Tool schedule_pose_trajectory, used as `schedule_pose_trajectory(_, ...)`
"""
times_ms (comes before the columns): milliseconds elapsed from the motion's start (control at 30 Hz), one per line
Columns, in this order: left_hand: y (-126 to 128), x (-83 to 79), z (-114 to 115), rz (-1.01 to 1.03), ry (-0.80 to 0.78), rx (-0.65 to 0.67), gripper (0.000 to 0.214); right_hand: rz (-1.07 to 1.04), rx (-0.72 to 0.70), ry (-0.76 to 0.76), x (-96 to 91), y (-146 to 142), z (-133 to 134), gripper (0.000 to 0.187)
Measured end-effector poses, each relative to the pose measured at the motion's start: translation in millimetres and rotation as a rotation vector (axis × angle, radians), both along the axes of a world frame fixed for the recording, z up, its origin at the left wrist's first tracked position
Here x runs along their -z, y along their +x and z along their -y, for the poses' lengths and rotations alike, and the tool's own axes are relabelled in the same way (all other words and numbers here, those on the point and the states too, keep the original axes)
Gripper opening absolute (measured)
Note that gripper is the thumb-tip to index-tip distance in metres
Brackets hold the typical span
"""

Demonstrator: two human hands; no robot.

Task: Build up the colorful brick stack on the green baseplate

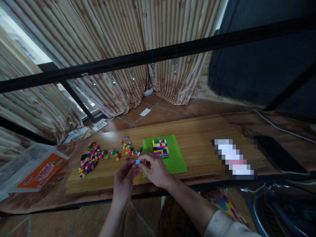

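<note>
Between the fingertips of both hands is a small light-blue toy brick (137,161). My left hand (124,177) pinches it from the left, and my right hand (156,169) closes on it from the right. Whether it is one brick or two pressed together is too small to tell. Behind my right hand lies a green studded baseplate (176,154), partly covered by that hand. A low block of multicoloured bricks (160,147) stands on the plate. Loose bricks (127,148) are scattered just beyond my left hand.
A larger heap of mixed bricks (91,159) lies on the wooden board (197,138). At the left is a clear plastic box (32,168) with an orange label. A blurred-out object (233,158) and a dark tablet-like slab (278,154) lie right. A black rail (138,61) crosses behind.
</note>
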State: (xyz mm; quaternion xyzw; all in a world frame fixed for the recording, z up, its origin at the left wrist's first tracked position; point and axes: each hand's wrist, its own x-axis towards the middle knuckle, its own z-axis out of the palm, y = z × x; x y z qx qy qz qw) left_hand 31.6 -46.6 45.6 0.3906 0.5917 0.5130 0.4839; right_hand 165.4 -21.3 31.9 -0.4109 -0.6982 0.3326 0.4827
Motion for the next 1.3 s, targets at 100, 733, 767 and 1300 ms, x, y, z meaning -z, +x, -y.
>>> schedule_pose_trajectory(100, 1.4, -2.9, 0.9, 0.166, -0.08, 0.018, 0.038, -0.003, -0.004, 0.021, -0.1, 1.1, 0.9, 0.014)
schedule_pose_trajectory(733, 22.6, -1.8, -37.0, 0.009, 0.044, 0.044, 0.035, -0.065, 0.349, 0.13, -7.1, 63.7, -35.5, 0.013)
schedule_pose_trajectory(767, 25.0, 0.4, -43.7, -0.014, 0.059, 0.071, 0.033, -0.055, 0.385, 0.115, -3.5, 69.6, -42.1, 0.013)
schedule_pose_trajectory(1300, 56.7, 12.6, -97.1, -0.007, 0.034, 0.23, 0.024, 0.094, 0.32, 0.003, 22.8, 64.2, -72.6, 0.014)
